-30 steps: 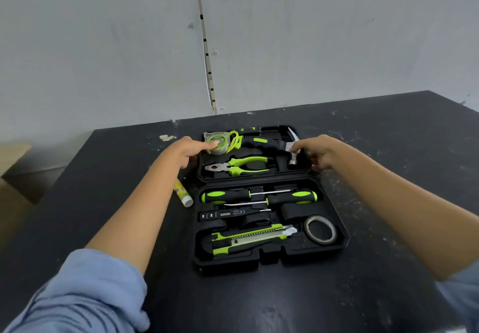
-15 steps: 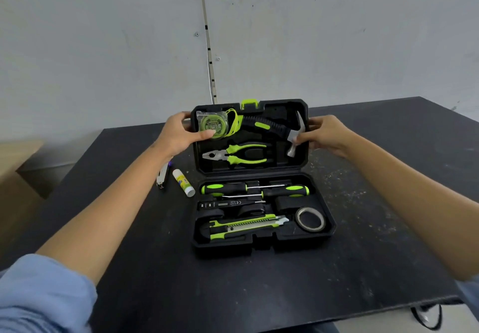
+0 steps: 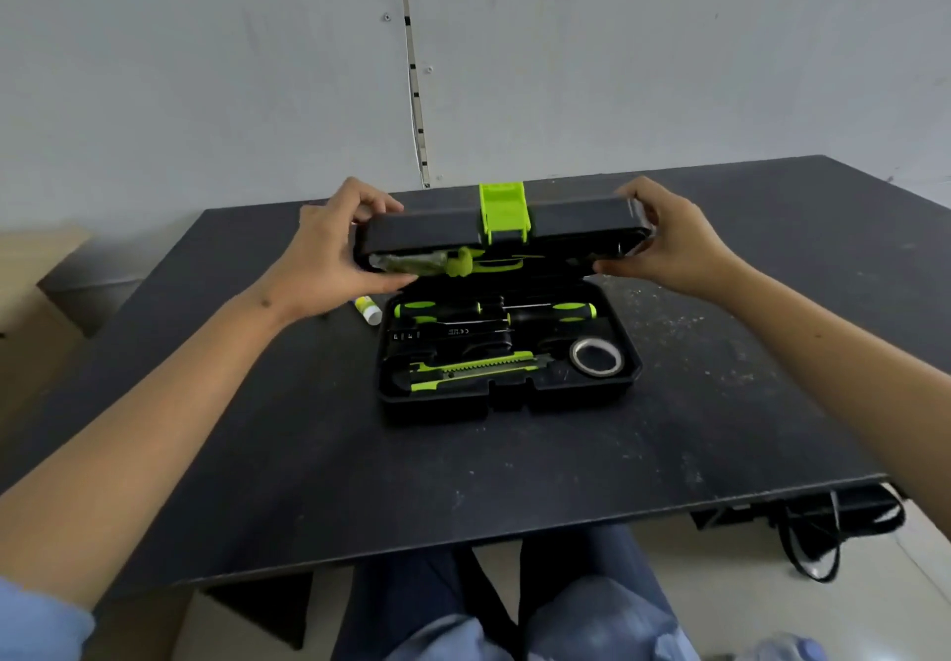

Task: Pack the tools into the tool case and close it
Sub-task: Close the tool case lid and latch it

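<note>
The black tool case's base (image 3: 509,395) lies on the black table (image 3: 514,480). Its lid (image 3: 427,234), with a bright green latch (image 3: 503,207), is swung forward and hangs half shut over the base. My left hand (image 3: 339,249) grips the lid's left end and my right hand (image 3: 669,243) grips its right end. Under the lid edge I glimpse the green tape measure (image 3: 455,265). In the base lie two green-handled screwdrivers (image 3: 489,311), a green utility knife (image 3: 463,370) and a roll of tape (image 3: 596,357).
A small glue stick (image 3: 368,309) lies on the table just left of the case. A grey wall stands behind the table. Black cables (image 3: 823,532) hang below the table's right front edge. My legs in jeans (image 3: 566,609) are under the near edge.
Both hands have swung the lid from flat on the table up and forward over the base. The pliers and hammer in the lid are now hidden. The camera has pulled back.
</note>
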